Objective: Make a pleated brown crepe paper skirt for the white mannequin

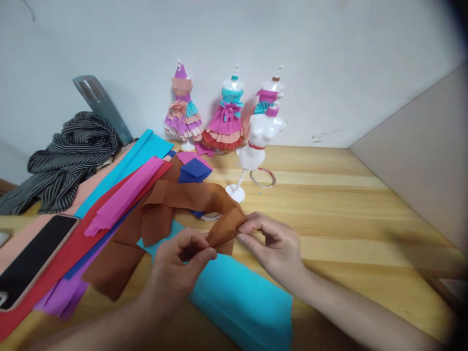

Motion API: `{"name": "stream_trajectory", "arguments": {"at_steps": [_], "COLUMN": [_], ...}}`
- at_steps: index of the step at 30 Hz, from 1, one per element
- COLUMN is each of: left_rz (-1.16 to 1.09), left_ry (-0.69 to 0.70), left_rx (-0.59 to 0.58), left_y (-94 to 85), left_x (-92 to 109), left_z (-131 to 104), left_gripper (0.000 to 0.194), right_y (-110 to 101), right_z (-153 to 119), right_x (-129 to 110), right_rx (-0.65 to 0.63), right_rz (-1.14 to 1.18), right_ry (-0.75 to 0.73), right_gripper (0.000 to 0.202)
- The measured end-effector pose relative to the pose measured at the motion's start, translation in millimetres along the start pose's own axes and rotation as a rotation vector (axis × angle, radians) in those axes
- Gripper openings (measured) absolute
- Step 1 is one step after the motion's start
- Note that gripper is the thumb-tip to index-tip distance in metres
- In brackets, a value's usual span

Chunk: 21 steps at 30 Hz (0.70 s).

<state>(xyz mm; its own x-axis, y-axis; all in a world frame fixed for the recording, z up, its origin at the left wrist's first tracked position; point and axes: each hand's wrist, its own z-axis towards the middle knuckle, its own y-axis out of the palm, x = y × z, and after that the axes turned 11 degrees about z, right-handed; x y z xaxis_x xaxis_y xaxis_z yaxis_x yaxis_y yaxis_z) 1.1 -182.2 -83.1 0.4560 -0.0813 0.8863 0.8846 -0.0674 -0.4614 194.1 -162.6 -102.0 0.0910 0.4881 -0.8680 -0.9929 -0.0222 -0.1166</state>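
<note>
Fingers (256, 224) of the left hand (175, 265) and right hand (281, 251) are pinched closed on one edge of a thin, matte brown strip (197, 195), folded and held above the wood-grained counter (365, 224). Beneath lies a smooth turquoise sheet (248, 300); behind stands a glossy, rounded white mannequin (262, 129). Beside a ribbed striped cloth (73, 151) is a grey capped bottle (107, 109), its contents too unclear to make out.

Pale scuffed wall (336, 68), banded wooden tabletop (351, 209), greyish right-hand panel (427, 151)
</note>
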Motion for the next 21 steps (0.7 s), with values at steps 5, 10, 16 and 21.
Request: {"name": "stream_trajectory", "arguments": {"at_steps": [5,10,16,21], "left_rz": [-0.335,-0.294,-0.060,0.028], "left_ry": [-0.270,-0.221,0.049,0.119], "left_rx": [-0.083,-0.036,0.108,0.150], "left_y": [9.8,9.0,-0.5,-2.9], "left_x": [-1.0,-0.7,6.7,7.6], "left_z": [-1.9,-0.8,0.2,-0.2], "left_gripper": [0.026,0.022,0.011,0.011], "right_y": [-4.3,-4.8,-3.3,-4.4], "right_z": [-1.9,-3.2,-4.1,-6.6], "right_x": [-5.1,-9.2,-10.7,-9.5], "right_rx": [-0.015,-0.009,0.010,-0.003], "right_rz": [-0.052,-0.067,0.000,-0.006], "right_ry": [-0.036,-0.020,-0.004,0.004], "right_gripper": [0.012,0.012,0.013,0.013]}}
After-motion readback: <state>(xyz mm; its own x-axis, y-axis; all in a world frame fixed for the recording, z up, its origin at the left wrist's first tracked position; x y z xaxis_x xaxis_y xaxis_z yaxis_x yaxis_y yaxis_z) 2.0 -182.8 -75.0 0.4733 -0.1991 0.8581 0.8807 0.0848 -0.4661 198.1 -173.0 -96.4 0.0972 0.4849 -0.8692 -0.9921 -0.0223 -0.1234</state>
